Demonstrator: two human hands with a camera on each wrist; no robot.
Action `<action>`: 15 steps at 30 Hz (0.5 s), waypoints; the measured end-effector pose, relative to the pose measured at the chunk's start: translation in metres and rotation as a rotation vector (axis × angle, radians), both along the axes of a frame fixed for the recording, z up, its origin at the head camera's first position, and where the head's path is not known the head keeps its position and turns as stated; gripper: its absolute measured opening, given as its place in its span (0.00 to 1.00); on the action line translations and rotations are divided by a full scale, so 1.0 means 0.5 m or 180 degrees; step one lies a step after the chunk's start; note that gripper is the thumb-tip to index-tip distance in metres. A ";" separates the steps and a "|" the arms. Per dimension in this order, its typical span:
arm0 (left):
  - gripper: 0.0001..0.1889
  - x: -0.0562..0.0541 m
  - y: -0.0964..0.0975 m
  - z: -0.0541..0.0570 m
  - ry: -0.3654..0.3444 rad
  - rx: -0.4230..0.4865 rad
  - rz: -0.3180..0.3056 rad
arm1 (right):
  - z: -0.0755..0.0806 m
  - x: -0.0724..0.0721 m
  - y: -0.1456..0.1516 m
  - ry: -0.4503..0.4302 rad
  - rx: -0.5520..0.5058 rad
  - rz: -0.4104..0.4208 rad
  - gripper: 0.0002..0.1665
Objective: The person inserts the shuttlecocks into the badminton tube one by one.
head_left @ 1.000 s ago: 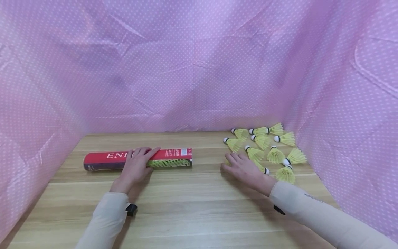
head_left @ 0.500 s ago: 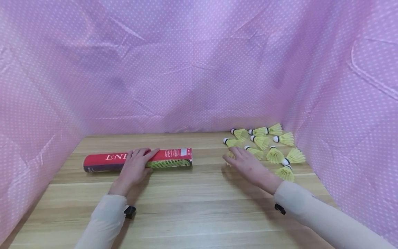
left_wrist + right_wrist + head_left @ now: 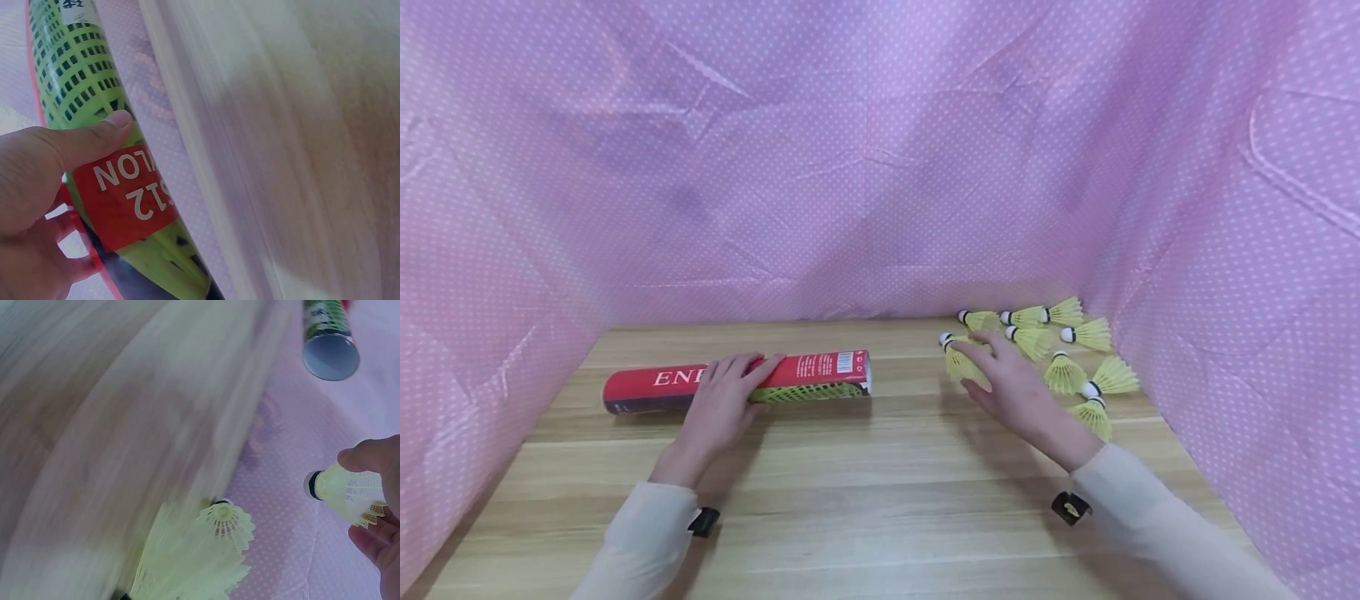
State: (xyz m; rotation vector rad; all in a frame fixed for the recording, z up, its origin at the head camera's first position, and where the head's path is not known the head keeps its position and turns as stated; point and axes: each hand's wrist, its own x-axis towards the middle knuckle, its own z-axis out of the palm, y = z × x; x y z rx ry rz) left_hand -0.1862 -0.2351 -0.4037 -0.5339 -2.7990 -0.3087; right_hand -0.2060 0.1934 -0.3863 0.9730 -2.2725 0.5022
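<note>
A red shuttlecock tube [image 3: 820,367] with a green netted print lies lengthwise at the left of the table. My left hand [image 3: 724,402] grips it at mid-length, the thumb [image 3: 100,139] across its printed side in the left wrist view. The tube's right end, seen in the right wrist view, is an open round mouth [image 3: 331,357]. My right hand [image 3: 1017,396] is at the near left of the yellow shuttlecocks. In the right wrist view it holds one shuttlecock [image 3: 340,487] by the skirt between thumb and fingers, the white cork pointing away from the palm.
Several more yellow shuttlecocks [image 3: 1086,335] with white corks lie scattered at the table's back right, some partly behind my right hand. The wooden table [image 3: 850,500] is enclosed by pink dotted cloth [image 3: 865,167] at the back and sides.
My right hand has shifted slightly right, with thumb and fingers spread more visibly around a shuttlecock. The tube's right end has lifted and turned slightly, showing its rim. My left hand keeps its grip.
</note>
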 end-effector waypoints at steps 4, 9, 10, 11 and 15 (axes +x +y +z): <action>0.51 0.008 0.004 0.003 0.0205 0.0039 -0.0067 | 0.006 0.009 0.002 -0.0244 -0.0508 -0.0055 0.38; 0.53 0.020 0.008 0.006 0.0486 0.0149 -0.0124 | 0.013 0.024 0.001 -0.0675 -0.1060 -0.0016 0.37; 0.52 0.022 0.009 0.006 0.0546 0.0178 -0.0147 | 0.015 0.027 0.000 -0.0765 -0.1155 -0.0001 0.37; 0.52 0.023 0.010 0.006 0.0600 0.0209 -0.0174 | 0.016 0.029 -0.002 -0.0856 -0.1245 0.0011 0.37; 0.52 0.027 0.017 0.008 0.0755 0.0331 -0.0262 | 0.022 0.041 -0.010 -0.1376 -0.1705 0.0233 0.37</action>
